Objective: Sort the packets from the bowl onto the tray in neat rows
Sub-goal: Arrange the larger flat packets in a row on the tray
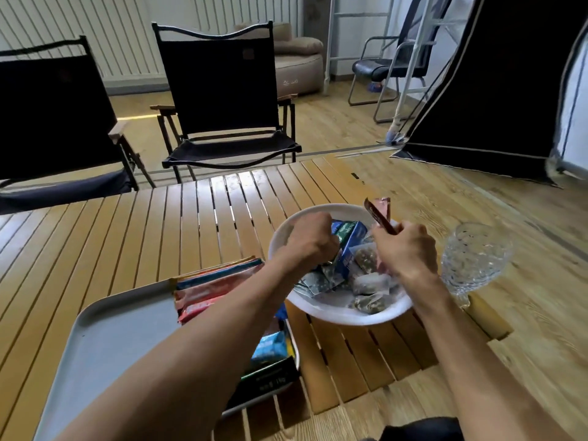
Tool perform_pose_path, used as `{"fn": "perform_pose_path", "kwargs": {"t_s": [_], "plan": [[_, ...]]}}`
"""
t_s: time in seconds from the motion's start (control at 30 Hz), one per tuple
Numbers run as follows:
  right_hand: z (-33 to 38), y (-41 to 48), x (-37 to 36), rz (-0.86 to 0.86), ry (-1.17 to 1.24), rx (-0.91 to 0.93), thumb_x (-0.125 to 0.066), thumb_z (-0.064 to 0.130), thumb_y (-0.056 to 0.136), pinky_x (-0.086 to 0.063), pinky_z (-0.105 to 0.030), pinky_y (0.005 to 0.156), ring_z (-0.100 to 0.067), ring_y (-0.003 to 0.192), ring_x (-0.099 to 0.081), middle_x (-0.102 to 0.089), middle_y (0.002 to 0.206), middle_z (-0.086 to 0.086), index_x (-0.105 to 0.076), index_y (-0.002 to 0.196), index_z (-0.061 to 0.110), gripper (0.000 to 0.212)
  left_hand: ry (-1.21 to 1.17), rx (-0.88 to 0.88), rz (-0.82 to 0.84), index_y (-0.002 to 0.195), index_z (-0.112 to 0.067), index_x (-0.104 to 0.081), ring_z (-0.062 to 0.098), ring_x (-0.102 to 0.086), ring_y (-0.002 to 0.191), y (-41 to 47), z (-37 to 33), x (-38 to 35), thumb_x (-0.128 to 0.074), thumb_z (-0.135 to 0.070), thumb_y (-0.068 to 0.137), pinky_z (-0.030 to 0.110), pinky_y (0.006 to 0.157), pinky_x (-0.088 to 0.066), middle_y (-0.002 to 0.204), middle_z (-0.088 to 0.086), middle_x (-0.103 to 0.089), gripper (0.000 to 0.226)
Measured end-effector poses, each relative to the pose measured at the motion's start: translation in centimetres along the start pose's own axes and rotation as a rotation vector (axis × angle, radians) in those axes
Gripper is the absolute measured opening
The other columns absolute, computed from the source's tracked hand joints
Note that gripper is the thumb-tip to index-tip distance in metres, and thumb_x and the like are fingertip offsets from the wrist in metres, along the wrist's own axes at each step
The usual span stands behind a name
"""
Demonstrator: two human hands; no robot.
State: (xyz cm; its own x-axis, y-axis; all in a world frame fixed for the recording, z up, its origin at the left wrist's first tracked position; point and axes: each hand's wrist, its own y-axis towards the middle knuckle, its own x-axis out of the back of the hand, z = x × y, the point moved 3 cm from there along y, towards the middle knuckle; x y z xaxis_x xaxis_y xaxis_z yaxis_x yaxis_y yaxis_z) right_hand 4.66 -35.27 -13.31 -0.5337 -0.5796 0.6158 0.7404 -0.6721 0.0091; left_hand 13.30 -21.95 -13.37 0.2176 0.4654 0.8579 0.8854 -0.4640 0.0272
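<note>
A white bowl on the slatted table holds several packets, blue, silver and clear ones. Both my hands are inside it. My left hand has its fingers curled down among the packets at the bowl's left side; what it holds is hidden. My right hand pinches a brown and pink packet that sticks up above the bowl's far rim. The grey tray lies to the left of the bowl, with a row of orange, red and blue packets along its right side, partly hidden by my left forearm.
A clear glass goblet lies on its side just right of the bowl, near the table's right edge. Two black folding chairs stand beyond the table. A black tent wall is at the right.
</note>
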Motion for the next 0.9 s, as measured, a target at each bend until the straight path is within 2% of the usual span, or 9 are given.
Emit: {"fn": "perform_pose_path", "kwargs": {"t_s": [0.07, 0.17, 0.27, 0.33, 0.47, 0.53, 0.67, 0.77, 0.9], "plan": [[0.6, 0.0, 0.2, -0.030, 0.046, 0.048, -0.056, 0.036, 0.095, -0.059, -0.038, 0.055, -0.023, 0.059, -0.069, -0.068, 0.069, -0.005, -0.052, 0.074, 0.022, 0.026, 0.023, 0.076, 0.085, 0.102, -0.010, -0.061, 0.014, -0.055, 0.070, 1.2, -0.2, -0.9, -0.066, -0.015, 0.082, 0.025, 0.060, -0.052, 0.084, 0.002, -0.062, 0.021], [1.4, 0.4, -0.2, 0.013, 0.135, 0.043, -0.055, 0.036, 0.094, -0.053, -0.030, 0.048, -0.020, 0.057, -0.068, -0.068, 0.069, -0.005, -0.059, 0.080, 0.015, 0.025, 0.013, 0.132, 0.136, 0.089, -0.011, -0.060, 0.016, -0.058, 0.069, 2.1, 0.0, -0.9, -0.069, -0.013, 0.077, 0.030, 0.067, -0.057, 0.078, 0.001, -0.061, 0.015], [1.0, 1.3, -1.7, 0.147, 0.189, -0.078, -0.056, 0.028, 0.079, -0.061, -0.043, 0.063, -0.028, 0.070, -0.072, -0.073, 0.072, -0.010, -0.064, 0.076, 0.017, 0.014, -0.091, 0.150, 0.129, 0.087, -0.011, -0.067, 0.020, -0.066, 0.076, 2.5, 0.9, -0.6, -0.066, -0.014, 0.071, 0.038, 0.071, -0.060, 0.079, 0.004, -0.068, 0.017], [0.8, 1.7, -2.2, 0.176, 0.166, -0.107, -0.055, 0.026, 0.077, -0.060, -0.044, 0.066, -0.028, 0.073, -0.071, -0.073, 0.075, -0.011, -0.066, 0.081, 0.015, 0.016, -0.180, 0.176, 0.135, 0.091, -0.008, -0.071, 0.022, -0.067, 0.078, 2.2, 1.6, -0.3, -0.065, -0.013, 0.073, 0.039, 0.074, -0.059, 0.081, 0.007, -0.069, 0.019], [0.0, 2.4, -2.9, 0.184, 0.054, -0.102, -0.067, 0.032, 0.084, -0.044, -0.027, 0.048, -0.020, 0.058, -0.064, -0.066, 0.068, -0.007, -0.064, 0.081, 0.007, 0.026, -0.328, 0.190, 0.054, 0.082, -0.011, -0.071, 0.025, -0.066, 0.085, 1.4, 2.9, 0.9, -0.063, -0.011, 0.080, 0.039, 0.079, -0.058, 0.089, 0.009, -0.070, 0.007], [-0.3, 2.2, -3.0, 0.187, -0.080, -0.093, -0.073, 0.041, 0.082, -0.034, -0.027, 0.046, -0.018, 0.057, -0.056, -0.057, 0.065, -0.003, -0.053, 0.073, 0.012, 0.037, -0.321, 0.175, -0.007, 0.071, -0.019, -0.066, 0.026, -0.066, 0.085, 1.0, 3.4, 1.2, -0.062, -0.012, 0.082, 0.041, 0.082, -0.057, 0.089, 0.008, -0.071, 0.014], [0.1, 1.6, -3.3, 0.193, -0.218, -0.085, -0.076, 0.042, 0.080, -0.035, -0.028, 0.048, -0.021, 0.057, -0.054, -0.055, 0.065, -0.004, -0.054, 0.082, 0.010, 0.038, -0.238, 0.100, 0.044, 0.087, -0.021, -0.060, 0.022, -0.064, 0.088, 0.2, 3.7, 0.8, -0.066, -0.019, 0.084, 0.042, 0.085, -0.055, 0.096, 0.005, -0.068, 0.007], [0.1, 1.7, -3.2, 0.164, -0.122, -0.106, -0.072, 0.034, 0.081, -0.039, -0.026, 0.050, -0.020, 0.060, -0.058, -0.057, 0.069, -0.003, -0.063, 0.099, 0.008, 0.033, -0.170, 0.092, 0.037, 0.104, -0.023, -0.055, 0.022, -0.062, 0.090, 0.1, 3.9, 0.3, -0.070, -0.020, 0.080, 0.042, 0.084, -0.053, 0.101, 0.003, -0.066, 0.028], [0.1, 2.1, -2.0, 0.093, 0.015, -0.026, -0.073, 0.033, 0.082, -0.039, -0.025, 0.050, -0.017, 0.065, -0.058, -0.065, 0.081, -0.002, -0.067, 0.108, 0.016, 0.032, -0.065, 0.113, 0.023, 0.096, -0.020, -0.068, 0.023, -0.062, 0.090, 0.3, 3.7, 0.6, -0.064, -0.013, 0.081, 0.046, 0.089, -0.050, 0.098, 0.003, -0.070, 0.017]]}}
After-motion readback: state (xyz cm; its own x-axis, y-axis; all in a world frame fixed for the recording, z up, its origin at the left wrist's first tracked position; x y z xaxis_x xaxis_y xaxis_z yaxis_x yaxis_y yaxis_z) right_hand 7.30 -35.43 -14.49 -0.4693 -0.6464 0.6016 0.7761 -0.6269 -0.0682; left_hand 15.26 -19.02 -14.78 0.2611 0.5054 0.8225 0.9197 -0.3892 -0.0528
